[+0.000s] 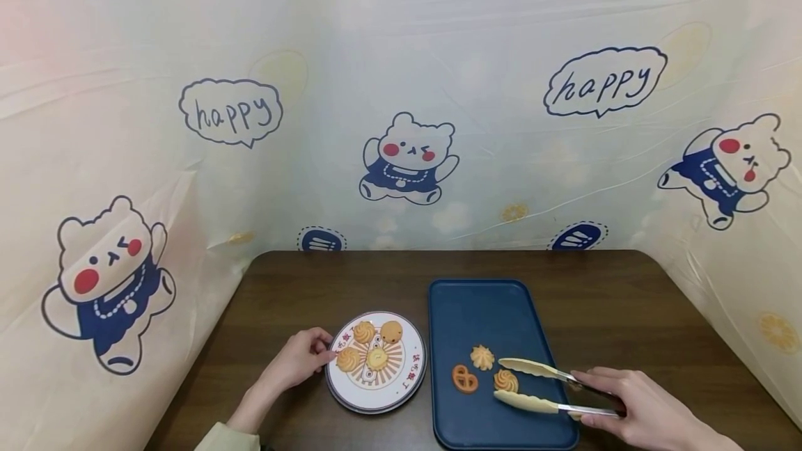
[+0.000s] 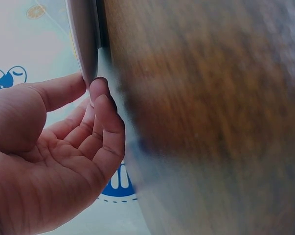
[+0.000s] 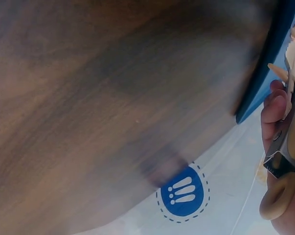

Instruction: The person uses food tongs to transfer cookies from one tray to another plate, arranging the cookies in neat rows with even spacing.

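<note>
- Lower right of the head view: right hand [image 1: 639, 402], grip closed round the handles of the tongs [image 1: 532, 404]; tong arms spread, tips pointing left.
- Key relation, same spot: swirl cookie [image 1: 505, 381] sits between the two tong arms, near the tips. Upper arm passes above it in the frame, lower arm below. Gap looks barely wider than the cookie; contact can't tell.
- Tongs' long axis runs nearly sideways across the frame. Cookie is round, no long axis to match; it lies left and slightly up from the right hand, clearly the nearer hand.
- Neighbours: star cookie [image 1: 482, 358] up-left of the tips, pretzel [image 1: 465, 379] to the left. Both on the blue tray [image 1: 470, 312], lower center-right of frame; tight room for the tips, I'd judge.
- Lower center: plate [image 1: 404, 392] with four cookies [image 1: 348, 359], left of the tray on the table [image 1: 595, 284]. Left hand [image 1: 299, 360] at its left rim.
- Left wrist view, upper left: thumb [image 2: 69, 88] one side of the plate edge, fingers [image 2: 110, 117] the other; a light pinch, by the look.
- Right wrist view, right edge: right hand and tongs cut off, tray edge beside them; swirl cookie can't be made out.
</note>
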`<state>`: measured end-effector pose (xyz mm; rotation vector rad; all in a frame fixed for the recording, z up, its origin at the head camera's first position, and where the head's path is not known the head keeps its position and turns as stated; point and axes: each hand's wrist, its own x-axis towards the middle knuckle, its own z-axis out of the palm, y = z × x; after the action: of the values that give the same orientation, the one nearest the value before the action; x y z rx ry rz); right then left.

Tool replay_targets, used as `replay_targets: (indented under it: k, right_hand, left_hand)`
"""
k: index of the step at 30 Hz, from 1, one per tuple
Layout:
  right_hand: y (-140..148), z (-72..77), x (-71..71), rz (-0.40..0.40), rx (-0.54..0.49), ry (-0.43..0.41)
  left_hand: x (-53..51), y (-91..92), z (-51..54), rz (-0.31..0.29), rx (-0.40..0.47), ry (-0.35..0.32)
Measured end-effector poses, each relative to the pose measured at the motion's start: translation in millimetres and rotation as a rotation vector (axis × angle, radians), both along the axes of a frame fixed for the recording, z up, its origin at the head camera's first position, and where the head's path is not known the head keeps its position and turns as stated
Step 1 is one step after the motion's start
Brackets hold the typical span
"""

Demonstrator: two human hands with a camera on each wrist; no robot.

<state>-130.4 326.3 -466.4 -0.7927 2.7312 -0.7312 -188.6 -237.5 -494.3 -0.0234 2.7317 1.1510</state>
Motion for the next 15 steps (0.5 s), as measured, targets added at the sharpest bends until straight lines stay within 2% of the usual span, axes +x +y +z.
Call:
replay_targets:
  k: [7, 15]
  right_hand:
    - [1.3, -2.8, -1.1, 0.007, -0.005, 0.017]
    - [1.3, -4.3, -2.7, 0.016, -0.040, -0.017]
  left_hand:
    - [0.0, 0.4, -0.4, 0.009, 0.001, 0.001]
    - [0.6, 0.5, 1.2, 0.005, -0.002, -0.009]
